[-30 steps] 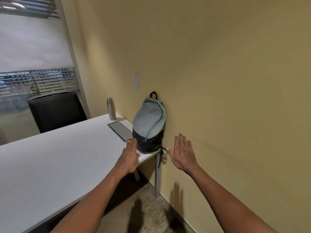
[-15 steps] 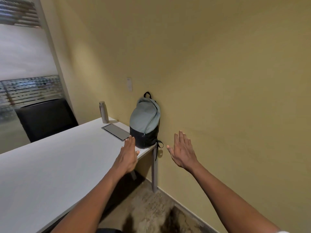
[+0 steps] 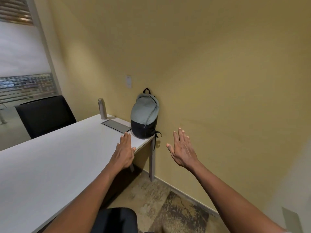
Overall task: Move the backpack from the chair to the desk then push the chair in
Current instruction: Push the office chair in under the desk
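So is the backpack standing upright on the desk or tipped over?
Upright. The backpack stands on its dark base at the desk corner, top loop up, against the wall; both hands are off it.

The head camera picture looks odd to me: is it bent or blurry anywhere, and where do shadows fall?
Head view: wide-angle bending curves the desk edge and window frame; the corners go soft. The backpack stays sharp. The bottle casts a short shadow on the desk.
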Tool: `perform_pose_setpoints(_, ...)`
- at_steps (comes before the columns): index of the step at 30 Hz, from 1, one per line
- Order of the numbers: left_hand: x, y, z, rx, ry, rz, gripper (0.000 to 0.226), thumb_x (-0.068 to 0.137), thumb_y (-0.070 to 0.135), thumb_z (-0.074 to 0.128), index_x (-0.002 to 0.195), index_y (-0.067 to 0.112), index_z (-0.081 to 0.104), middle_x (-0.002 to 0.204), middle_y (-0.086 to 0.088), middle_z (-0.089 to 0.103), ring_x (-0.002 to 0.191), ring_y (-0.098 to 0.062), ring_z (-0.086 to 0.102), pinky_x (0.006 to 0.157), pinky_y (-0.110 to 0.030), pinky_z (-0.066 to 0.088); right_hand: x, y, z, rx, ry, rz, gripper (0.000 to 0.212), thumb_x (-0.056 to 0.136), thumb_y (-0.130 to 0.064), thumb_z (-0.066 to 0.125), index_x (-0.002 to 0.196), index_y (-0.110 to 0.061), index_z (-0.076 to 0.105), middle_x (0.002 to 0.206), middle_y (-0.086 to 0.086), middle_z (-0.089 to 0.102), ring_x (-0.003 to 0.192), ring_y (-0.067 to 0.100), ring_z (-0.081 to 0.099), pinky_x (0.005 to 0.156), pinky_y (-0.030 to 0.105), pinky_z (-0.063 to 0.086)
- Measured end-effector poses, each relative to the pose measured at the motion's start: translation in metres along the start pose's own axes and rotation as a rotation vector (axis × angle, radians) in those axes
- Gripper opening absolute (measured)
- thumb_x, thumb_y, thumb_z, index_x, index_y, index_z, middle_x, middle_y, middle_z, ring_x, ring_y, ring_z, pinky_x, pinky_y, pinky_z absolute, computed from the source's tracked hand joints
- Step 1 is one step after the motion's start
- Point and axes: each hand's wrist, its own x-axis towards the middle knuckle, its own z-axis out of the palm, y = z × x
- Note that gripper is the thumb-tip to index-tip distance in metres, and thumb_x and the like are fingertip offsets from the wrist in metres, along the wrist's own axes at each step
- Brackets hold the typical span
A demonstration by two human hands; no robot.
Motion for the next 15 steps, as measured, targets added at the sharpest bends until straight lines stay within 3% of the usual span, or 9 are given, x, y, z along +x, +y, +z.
perform_pose_setpoints(15,-0.101,-0.025,-0.049,0.012,-0.004,0.061,0.07,0.104,0.02,0.042,0.156,0.011,-0.004,0.165,-0.007,-0.013,0.152,-0.025,-0.009,0.124,-0.046,0.006,-0.108,-0.056,-0.034,-0.027,0.008,0.068,0.071,0.103,-0.052,0.023,0.157,-0.008,0.006,0.165,0.018,-0.004,0.153,0.03,-0.001,0.124,0.043,0.003)
